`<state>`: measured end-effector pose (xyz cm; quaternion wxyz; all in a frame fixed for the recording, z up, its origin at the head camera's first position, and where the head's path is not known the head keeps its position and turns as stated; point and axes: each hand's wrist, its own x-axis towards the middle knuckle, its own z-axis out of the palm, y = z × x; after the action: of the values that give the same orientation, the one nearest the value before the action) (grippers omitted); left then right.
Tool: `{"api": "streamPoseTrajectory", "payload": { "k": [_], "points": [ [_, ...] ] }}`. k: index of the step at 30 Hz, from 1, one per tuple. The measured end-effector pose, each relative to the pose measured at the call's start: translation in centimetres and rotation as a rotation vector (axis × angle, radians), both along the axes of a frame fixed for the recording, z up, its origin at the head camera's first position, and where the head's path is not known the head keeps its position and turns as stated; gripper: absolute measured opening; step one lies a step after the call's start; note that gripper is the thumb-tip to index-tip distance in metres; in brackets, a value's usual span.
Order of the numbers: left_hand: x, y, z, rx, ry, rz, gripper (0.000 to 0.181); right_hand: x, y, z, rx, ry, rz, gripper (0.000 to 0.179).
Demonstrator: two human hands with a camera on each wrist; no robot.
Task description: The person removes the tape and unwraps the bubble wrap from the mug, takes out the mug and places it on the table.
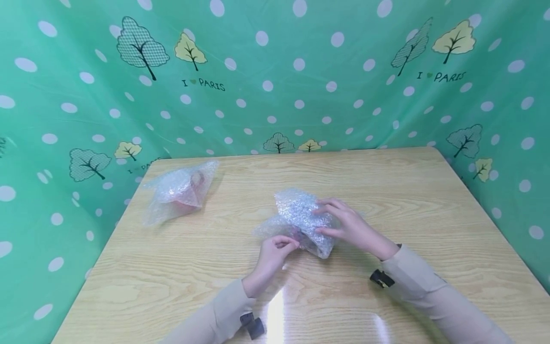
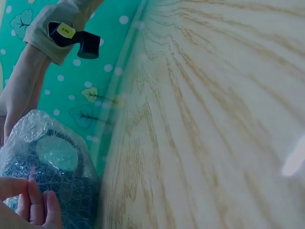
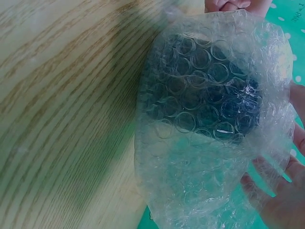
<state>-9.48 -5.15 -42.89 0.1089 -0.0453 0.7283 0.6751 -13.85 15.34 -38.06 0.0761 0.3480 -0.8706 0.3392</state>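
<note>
A dark object wrapped in clear bubble wrap (image 1: 301, 210) lies near the middle of the table. At its near left side my left hand (image 1: 275, 253) pinches the wrap between thumb and forefinger. A small pink sliver (image 2: 32, 171) shows at those fingertips in the left wrist view. My right hand (image 1: 348, 227) rests on the package from the right, its fingers spread and thumb apart. The dark contents (image 3: 209, 90) show through the bubbles in the right wrist view, where the wrap partly covers the right fingers (image 3: 299, 138).
A second bubble-wrapped bundle (image 1: 180, 188), with something pinkish inside, lies at the table's far left corner. A tiny white scrap (image 1: 285, 267) is near the left hand. The wooden table (image 1: 365, 177) meets a green dotted curtain (image 1: 275, 62) behind.
</note>
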Motion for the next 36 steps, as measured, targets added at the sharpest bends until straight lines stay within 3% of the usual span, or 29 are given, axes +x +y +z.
{"api": "streamPoseTrajectory", "payload": {
  "k": [14, 27, 36],
  "points": [
    [0.3, -0.6, 0.2, 0.049, -0.007, -0.065, 0.020, -0.1, -0.1, -0.1, -0.001, -0.030, 0.003, 0.039],
    [0.6, -0.8, 0.9, 0.128, -0.052, -0.093, 0.023, -0.2, 0.0, -0.2, -0.017, 0.005, 0.009, 0.038],
    [1.1, -1.0, 1.1, 0.122, -0.036, -0.059, 0.023, -0.2, 0.0, -0.2, -0.026, -0.006, 0.009, 0.038]
  ]
}}
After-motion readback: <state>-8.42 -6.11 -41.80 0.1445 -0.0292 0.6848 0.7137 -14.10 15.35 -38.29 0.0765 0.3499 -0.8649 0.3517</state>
